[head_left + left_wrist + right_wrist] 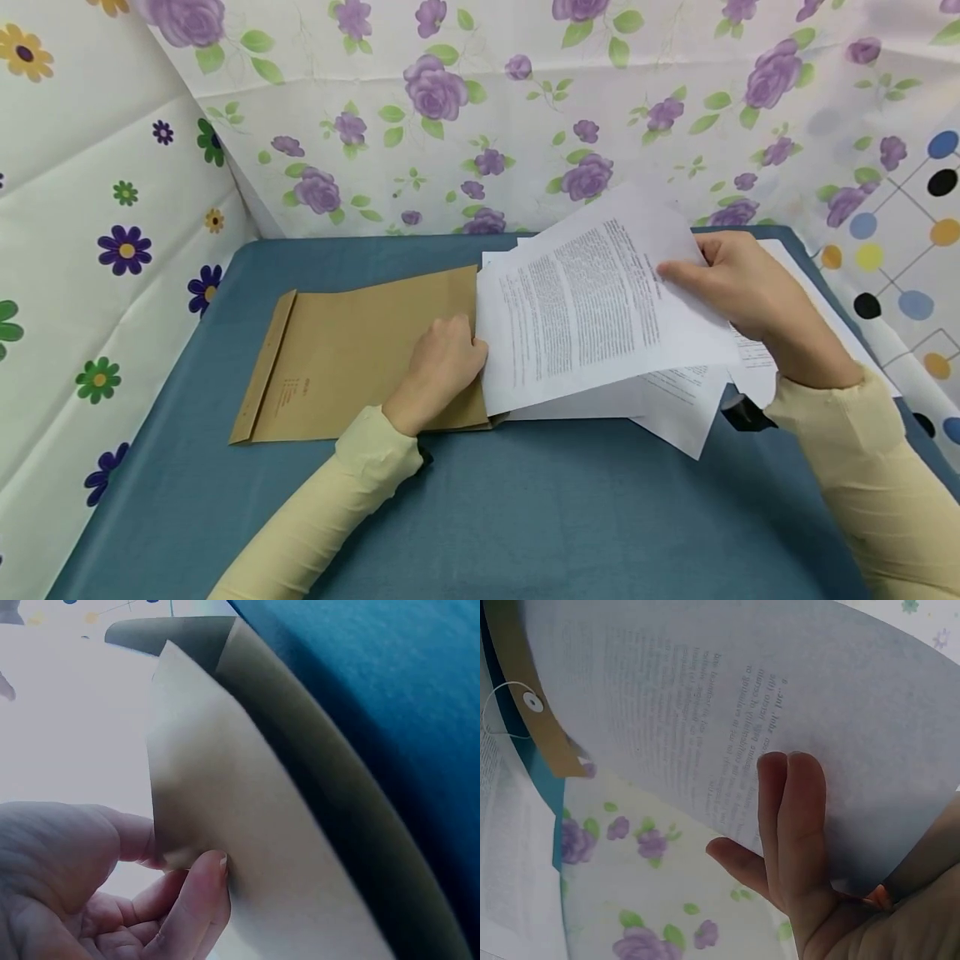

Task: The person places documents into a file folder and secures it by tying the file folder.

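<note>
A brown paper envelope [352, 358] lies on the table, its mouth facing right. My left hand [444, 354] pinches the upper layer at that mouth between thumb and fingers. In the left wrist view the envelope's front layer [217, 772] stands lifted, with a dark gap behind it. My right hand [738, 279] holds a printed sheet [577, 308] by its right end, thumb on top. The sheet is raised and tilted, its left edge at the envelope's mouth; whether it reaches inside is hidden. From below, the right wrist view shows fingers [799, 817] under the sheet.
More printed sheets [686, 404] lie beneath the raised one, and others [757, 367] under my right forearm. Blue cloth [540, 508] covers the table. Flowered sheeting [450, 150] hangs behind it. A string-and-button closure [532, 701] shows on the envelope in the right wrist view.
</note>
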The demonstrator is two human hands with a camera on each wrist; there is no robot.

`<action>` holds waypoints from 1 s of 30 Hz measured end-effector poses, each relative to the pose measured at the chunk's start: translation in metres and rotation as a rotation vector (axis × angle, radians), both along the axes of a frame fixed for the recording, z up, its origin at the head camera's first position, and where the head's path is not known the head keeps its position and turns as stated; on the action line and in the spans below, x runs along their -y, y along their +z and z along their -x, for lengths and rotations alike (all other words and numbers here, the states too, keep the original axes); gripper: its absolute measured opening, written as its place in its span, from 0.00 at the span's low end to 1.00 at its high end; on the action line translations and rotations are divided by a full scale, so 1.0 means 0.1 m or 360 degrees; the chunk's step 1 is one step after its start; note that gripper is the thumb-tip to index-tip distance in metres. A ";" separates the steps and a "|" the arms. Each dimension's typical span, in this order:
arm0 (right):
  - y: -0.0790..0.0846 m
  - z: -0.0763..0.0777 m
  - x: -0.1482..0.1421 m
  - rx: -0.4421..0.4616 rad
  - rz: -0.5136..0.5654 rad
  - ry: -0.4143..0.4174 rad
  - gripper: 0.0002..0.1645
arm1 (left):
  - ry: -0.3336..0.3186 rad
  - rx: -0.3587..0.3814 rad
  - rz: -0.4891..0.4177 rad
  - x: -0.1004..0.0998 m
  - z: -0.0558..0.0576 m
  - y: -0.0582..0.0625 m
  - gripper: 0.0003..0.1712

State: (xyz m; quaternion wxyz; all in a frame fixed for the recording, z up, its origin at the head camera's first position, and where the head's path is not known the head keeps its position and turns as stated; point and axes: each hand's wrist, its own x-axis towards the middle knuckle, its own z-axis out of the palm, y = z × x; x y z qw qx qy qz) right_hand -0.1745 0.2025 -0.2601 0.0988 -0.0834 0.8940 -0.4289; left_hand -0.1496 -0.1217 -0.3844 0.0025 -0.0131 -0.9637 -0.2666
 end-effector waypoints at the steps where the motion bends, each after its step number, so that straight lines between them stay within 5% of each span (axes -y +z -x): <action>1: -0.02 0.04 0.00 0.0027 0.0028 -0.0003 0.25 | -0.0001 0.0000 0.0004 0.00 0.00 0.00 0.11; 17: -0.34 0.33 -0.07 0.0301 0.0302 0.0030 0.29 | -0.0085 0.0048 0.0090 0.00 0.02 0.09 0.12; 30: -0.79 0.10 0.50 0.0277 0.0376 -0.0038 0.25 | -0.0074 0.0003 0.0040 -0.01 0.02 0.14 0.16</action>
